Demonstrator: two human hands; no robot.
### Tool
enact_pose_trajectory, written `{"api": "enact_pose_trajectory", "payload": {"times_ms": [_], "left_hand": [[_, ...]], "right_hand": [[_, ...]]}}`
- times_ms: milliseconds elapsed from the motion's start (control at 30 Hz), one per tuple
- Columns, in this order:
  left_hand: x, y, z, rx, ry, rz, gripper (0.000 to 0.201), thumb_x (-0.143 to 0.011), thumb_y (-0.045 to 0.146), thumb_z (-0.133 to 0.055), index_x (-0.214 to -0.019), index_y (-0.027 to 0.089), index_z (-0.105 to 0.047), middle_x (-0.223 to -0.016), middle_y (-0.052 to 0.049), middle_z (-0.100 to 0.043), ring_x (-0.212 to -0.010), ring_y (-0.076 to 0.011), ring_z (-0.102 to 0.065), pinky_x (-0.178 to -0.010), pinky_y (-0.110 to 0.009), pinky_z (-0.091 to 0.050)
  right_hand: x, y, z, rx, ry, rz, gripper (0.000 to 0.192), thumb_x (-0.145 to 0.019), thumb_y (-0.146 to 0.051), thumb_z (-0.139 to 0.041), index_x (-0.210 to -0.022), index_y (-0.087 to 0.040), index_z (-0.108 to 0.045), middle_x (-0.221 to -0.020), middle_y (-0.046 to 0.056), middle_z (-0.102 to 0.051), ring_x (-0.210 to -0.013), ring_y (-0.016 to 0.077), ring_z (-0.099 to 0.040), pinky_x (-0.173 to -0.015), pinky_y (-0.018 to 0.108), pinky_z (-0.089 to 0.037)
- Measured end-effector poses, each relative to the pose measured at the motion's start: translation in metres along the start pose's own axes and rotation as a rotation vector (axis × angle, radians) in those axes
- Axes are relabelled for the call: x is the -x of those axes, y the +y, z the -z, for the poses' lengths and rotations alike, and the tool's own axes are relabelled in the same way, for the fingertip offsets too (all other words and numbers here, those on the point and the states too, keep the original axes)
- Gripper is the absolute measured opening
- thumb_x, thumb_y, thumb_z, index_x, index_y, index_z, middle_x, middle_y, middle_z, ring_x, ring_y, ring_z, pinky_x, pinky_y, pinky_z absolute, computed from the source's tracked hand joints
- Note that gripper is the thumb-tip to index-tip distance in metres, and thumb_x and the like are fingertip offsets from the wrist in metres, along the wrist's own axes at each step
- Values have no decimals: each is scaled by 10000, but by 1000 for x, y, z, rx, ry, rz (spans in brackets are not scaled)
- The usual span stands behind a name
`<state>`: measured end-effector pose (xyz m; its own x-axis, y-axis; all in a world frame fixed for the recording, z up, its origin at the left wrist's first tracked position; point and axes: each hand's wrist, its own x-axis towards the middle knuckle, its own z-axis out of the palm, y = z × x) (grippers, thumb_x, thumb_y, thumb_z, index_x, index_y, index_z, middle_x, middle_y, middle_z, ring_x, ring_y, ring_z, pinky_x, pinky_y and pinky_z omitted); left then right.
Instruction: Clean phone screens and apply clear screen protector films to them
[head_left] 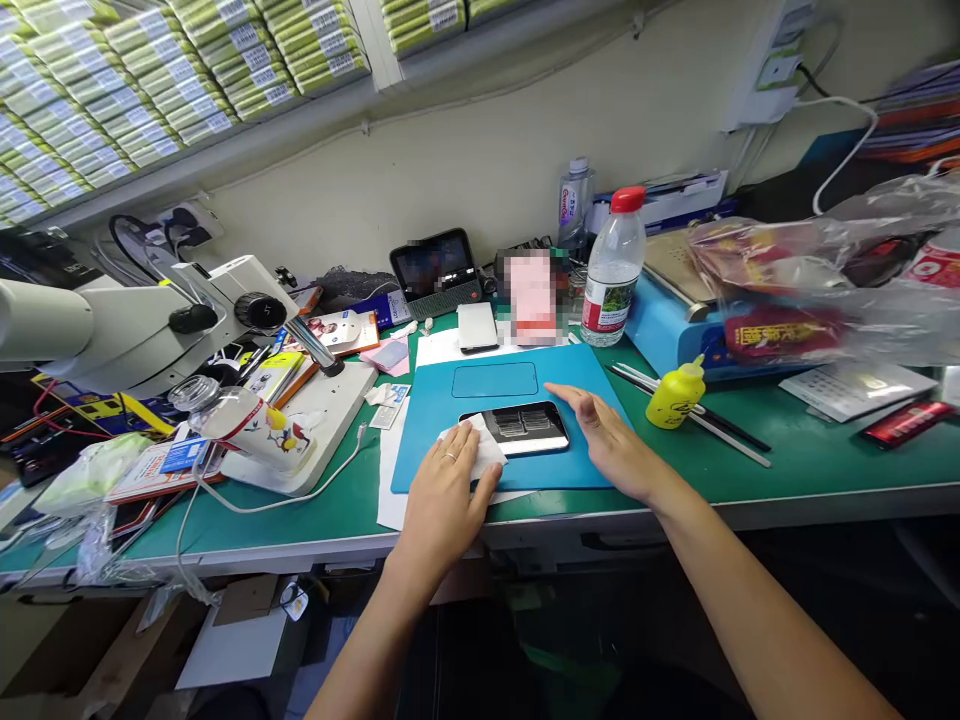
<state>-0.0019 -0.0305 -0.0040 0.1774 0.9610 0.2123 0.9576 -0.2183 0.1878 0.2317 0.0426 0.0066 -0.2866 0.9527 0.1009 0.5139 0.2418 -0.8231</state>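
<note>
The left hand [448,480] presses flat on a white wipe [472,445] on the phone [517,428]. The right hand [611,440], open and empty, steadies the phone beside it.

Left hand [448,478] pressing white cloth [474,447] on phone [525,425], right hand [609,440] flat on blue mat [450,400]

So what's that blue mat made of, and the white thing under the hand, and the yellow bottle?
The blue mat looks like soft, matte rubber or silicone: flat, with no shine. The white wipe under the left hand seems to be crumpled paper or cloth. The yellow bottle looks like smooth, slightly glossy plastic.
</note>
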Motion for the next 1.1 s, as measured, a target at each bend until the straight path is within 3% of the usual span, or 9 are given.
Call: {"api": "enact_pose_trajectory", "payload": {"times_ms": [233,500,633,833,967,1100], "left_hand": [[-29,14,-6,-43,99,-2,475,-1039,441,-448,-1347,100,-569,-1414,-155,-599,-1333,-317,-536,-1116,-462,-437],[-54,80,-24,-3,98,-134,608,-1023,533,-435,-1396,63,-534,-1444,-203,-560,-1361,-340,-505,-1128,-494,-407],[-49,94,-24,0,71,-171,654,-1032,541,-396,-1421,28,-510,-1476,-213,-526,-1392,-348,-471,-1149,-496,-388],[-9,77,-12,67,30,-211,638,-1035,578,-362,-1449,115,-504,-1512,-137,-505,-1419,-297,-455,-1188,-501,-364],[9,45,-3,35,3,-144,565,-1047,521,-384,-1469,160,-482,-1531,-111,-480,-1432,-277,-443,-1201,-523,-345],[14,12,3,-47,-21,-38,544,-1066,460,-343,-1490,134,-441,-1549,-137,-445,-1453,-275,-410,-1198,-540,-338]], "right_hand": [[-1,8,-1,-92,76,-13,896,-915,-781,-84,-1440,-233,-561,-1508,121,-544,-1445,330,-417,-1208,576,-256],[1,3,0,-181,117,-18,911,-894,-809,-100,-1384,-233,-606,-1475,126,-577,-1432,298,-446,-1218,526,-257],[2,1,1,-190,120,-35,914,-895,-808,-100,-1384,-223,-603,-1477,132,-574,-1433,297,-443,-1216,515,-263],[2,3,1,-173,114,-31,919,-908,-788,-85,-1408,-197,-581,-1493,139,-558,-1437,289,-435,-1229,519,-225],[2,5,2,-183,112,-11,874,-917,-779,-103,-1391,-241,-604,-1477,112,-578,-1430,307,-443,-1222,533,-240],[4,3,1,-201,135,-5,832,-916,-782,-130,-1351,-289,-641,-1467,83,-591,-1434,329,-433,-1222,567,-222]]}}
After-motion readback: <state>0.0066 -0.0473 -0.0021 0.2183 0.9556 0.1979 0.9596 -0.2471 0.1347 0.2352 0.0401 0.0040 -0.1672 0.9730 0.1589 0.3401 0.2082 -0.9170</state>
